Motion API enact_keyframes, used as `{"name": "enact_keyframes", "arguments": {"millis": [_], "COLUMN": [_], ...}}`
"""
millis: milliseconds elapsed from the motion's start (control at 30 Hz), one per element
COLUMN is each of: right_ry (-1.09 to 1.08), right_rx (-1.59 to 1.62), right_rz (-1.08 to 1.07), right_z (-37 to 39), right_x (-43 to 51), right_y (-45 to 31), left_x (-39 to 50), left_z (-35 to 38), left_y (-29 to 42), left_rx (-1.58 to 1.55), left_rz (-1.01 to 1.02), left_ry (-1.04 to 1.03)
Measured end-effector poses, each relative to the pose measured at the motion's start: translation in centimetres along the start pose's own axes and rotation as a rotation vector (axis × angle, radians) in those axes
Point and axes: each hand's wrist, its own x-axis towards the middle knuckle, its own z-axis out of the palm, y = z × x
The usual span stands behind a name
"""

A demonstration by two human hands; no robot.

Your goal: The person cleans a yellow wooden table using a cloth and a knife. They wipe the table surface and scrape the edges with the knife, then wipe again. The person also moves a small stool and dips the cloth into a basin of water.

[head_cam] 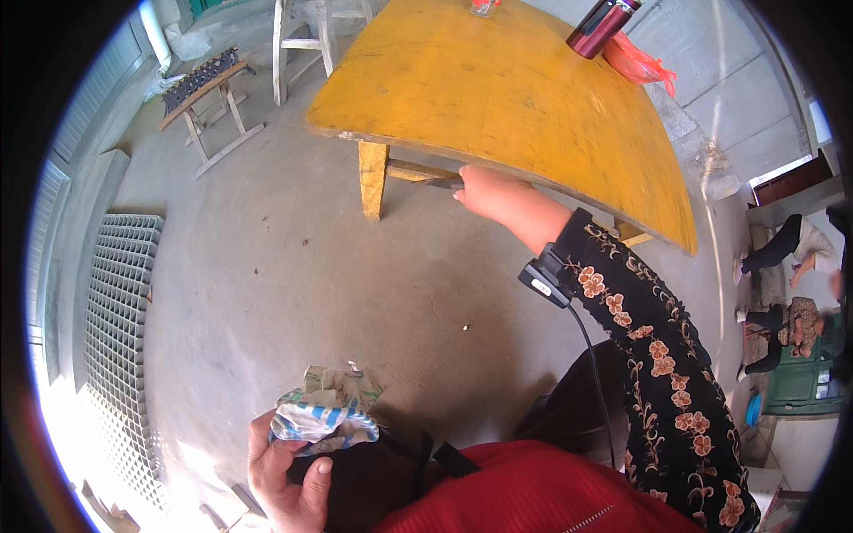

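Observation:
My left hand (290, 476) is at the lower left, palm up, with its fingers under a crumpled cloth (326, 420) striped blue and white. Further folds of patterned material show just behind the cloth. My right hand (476, 190) reaches to the near edge of a yellow wooden table (466, 86). It grips a dark, flat, pointed object (441, 183) whose kind I cannot tell, beside the table's underframe. Part of that object is hidden by the fingers. A strapped device with a cable (550, 276) sits on my right wrist, over a black floral sleeve.
A dark red flask (602, 28) and a red plastic bag (636, 61) are at the table's far right. A small wooden stand (210, 86) and a ladder-like wooden frame (280, 53) stand at upper left. Grid panels (123, 333) lie left. People sit at far right.

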Motion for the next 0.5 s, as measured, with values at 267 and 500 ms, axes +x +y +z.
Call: {"name": "enact_keyframes", "arguments": {"millis": [267, 500], "right_ry": [-0.007, -0.082], "right_rx": [0.003, 0.071], "right_rz": [-0.049, 0.063], "right_z": [0.2, -0.7], "right_x": [0.8, 0.2], "right_y": [0.1, -0.7], "left_x": [0.4, 0.6], "left_z": [-0.1, -0.2], "left_y": [-0.5, -0.6], "left_rx": [-0.01, -0.003], "left_rz": [0.008, -0.004], "left_ry": [-0.001, -0.01]}}
